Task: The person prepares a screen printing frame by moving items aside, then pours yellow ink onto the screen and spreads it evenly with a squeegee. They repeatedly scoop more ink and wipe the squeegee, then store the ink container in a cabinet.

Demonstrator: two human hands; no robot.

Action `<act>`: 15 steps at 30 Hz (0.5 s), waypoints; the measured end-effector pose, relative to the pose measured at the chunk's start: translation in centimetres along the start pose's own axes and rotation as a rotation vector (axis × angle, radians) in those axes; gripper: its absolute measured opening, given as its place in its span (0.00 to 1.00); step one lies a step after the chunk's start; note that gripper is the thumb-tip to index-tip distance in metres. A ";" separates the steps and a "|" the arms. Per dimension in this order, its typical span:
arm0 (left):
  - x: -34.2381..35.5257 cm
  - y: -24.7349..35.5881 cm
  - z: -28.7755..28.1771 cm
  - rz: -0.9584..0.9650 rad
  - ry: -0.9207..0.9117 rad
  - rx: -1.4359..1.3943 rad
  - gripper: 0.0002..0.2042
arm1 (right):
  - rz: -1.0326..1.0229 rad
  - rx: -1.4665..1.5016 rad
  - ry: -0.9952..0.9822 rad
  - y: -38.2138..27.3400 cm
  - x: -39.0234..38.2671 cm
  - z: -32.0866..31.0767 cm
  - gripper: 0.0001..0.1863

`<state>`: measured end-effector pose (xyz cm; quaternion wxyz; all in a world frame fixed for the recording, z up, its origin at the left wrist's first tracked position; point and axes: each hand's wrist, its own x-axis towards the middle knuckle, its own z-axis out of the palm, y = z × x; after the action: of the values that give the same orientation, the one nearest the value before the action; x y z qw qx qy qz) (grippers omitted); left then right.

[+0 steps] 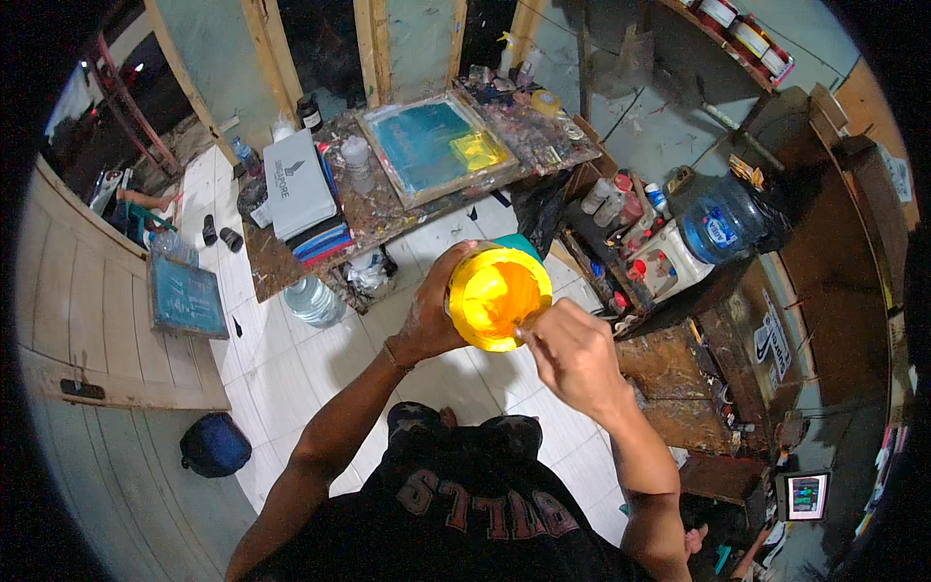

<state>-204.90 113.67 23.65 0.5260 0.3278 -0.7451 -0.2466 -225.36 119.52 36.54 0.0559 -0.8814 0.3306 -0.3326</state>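
My left hand [434, 310] is wrapped round the left side of a tub [458, 325] and holds it up in front of me. Its mouth faces me, and thick yellow paint [495, 291] coats the inside and the rim. A patch of teal shows behind the far rim. At the near right of the mouth, my right hand [580, 357] is closed in a pinch, fingertips just over the rim. Whatever it grips is hidden by the fingers and the paint. Beyond the tub, a framed printing screen [417, 145] with a yellow smear lies on the table.
The stained worktable [373, 228] carries a grey folded bag [294, 184] and several bottles. A clear water jug [313, 301] stands below. To the right are a large blue jug [722, 223] and a crate of bottles. Another screen [187, 296] leans by the door at left.
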 end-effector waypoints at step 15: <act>-1.4 -1.7 -1.4 0.172 0.103 0.111 0.46 | 0.011 -0.105 0.128 0.6 0.9 3.0 0.06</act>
<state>-202.89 113.57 22.07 0.5637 0.3038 -0.7549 -0.1417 -223.31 118.14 34.53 -0.0097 -0.8582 0.3554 -0.3702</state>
